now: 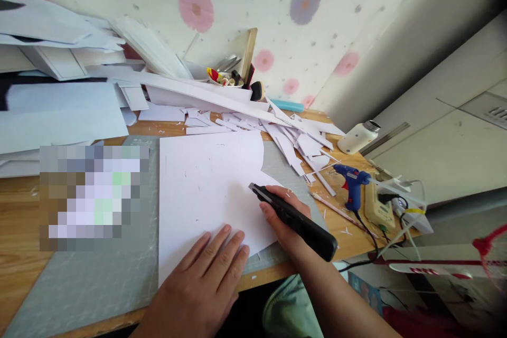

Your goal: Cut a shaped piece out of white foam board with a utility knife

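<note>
My left hand (pixel 214 264) lies flat, fingers stretched out, on the lower part of a white foam board or card sheet (pixel 198 179). A black utility knife (pixel 297 219) is gripped in my right hand (pixel 287 211), its short blade pointing up and left over the sheet's right side. Whether the blade tip touches the sheet I cannot tell. The sheet has a curved notch at its upper right edge and a few small dark marks. Beneath it lies a grey cutting mat (pixel 103 280).
White offcuts (pixel 293 148) are heaped behind the mat. Stacked white sheets (pixel 59 111) stand at left, near a blurred-out patch (pixel 95 198). To the right are a blue glue gun (pixel 352 185), a power strip (pixel 378 203) with cables, and a white bottle (pixel 358 136) lying tilted.
</note>
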`<state>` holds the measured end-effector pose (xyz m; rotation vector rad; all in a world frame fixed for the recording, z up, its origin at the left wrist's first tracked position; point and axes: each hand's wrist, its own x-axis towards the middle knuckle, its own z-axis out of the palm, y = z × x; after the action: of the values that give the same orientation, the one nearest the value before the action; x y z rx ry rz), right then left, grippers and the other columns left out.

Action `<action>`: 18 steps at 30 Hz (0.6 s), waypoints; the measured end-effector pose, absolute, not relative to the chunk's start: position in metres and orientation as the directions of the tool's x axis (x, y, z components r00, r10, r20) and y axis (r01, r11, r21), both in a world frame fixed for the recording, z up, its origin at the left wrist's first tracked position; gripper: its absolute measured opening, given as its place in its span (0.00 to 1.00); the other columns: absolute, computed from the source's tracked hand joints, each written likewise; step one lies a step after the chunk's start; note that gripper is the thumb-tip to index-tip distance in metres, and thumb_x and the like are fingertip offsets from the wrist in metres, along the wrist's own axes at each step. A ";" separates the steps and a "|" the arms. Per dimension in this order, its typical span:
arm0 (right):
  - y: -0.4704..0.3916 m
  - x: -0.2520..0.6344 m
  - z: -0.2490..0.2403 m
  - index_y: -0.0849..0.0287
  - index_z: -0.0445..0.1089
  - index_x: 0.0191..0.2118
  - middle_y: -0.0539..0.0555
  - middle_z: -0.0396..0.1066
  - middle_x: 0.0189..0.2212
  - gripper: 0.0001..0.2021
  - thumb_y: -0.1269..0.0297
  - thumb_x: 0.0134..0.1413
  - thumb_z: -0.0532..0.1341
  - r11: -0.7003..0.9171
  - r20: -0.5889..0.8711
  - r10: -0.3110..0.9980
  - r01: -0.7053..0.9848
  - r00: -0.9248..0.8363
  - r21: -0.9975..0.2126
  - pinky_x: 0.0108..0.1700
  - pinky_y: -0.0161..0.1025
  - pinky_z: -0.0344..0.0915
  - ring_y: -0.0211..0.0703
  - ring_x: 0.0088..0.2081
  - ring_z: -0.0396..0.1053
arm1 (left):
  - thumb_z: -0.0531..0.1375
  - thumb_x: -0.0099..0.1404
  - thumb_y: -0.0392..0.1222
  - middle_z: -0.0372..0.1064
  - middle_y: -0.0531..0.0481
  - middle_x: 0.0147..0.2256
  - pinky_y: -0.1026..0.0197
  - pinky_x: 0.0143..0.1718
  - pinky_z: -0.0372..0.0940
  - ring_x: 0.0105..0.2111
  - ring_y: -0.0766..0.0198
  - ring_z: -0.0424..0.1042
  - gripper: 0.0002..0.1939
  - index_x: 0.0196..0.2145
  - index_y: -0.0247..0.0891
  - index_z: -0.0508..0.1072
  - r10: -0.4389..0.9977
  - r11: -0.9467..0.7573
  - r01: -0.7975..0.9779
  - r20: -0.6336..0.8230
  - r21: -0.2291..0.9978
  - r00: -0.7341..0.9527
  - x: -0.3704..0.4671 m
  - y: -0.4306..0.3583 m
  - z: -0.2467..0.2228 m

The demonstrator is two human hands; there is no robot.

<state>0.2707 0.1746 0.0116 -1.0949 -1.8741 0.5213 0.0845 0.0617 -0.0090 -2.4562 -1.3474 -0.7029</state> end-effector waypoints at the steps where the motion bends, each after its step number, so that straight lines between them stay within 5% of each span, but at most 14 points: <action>1: 0.175 0.271 0.011 0.55 0.71 0.45 0.52 0.78 0.37 0.12 0.61 0.55 0.64 0.527 0.475 0.847 0.491 -0.239 -0.694 0.40 0.39 0.73 0.44 0.36 0.76 | 0.53 0.68 0.44 0.70 0.52 0.55 0.55 0.63 0.46 0.58 0.58 0.64 0.19 0.54 0.41 0.71 0.721 -0.537 0.844 0.526 0.013 0.451 0.085 0.062 -0.009; 18: 0.182 0.270 0.000 0.53 0.71 0.47 0.53 0.78 0.39 0.14 0.61 0.54 0.65 0.552 0.471 0.833 0.493 -0.291 -0.672 0.42 0.41 0.73 0.45 0.38 0.76 | 0.51 0.70 0.44 0.71 0.53 0.55 0.54 0.65 0.45 0.58 0.59 0.63 0.17 0.52 0.44 0.72 0.748 -0.494 0.865 0.553 0.093 0.368 0.087 0.060 -0.016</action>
<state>0.2700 0.1820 0.0003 -1.0716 -1.9521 0.5141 0.0871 0.0597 -0.0158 -2.4142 -1.4475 -0.8038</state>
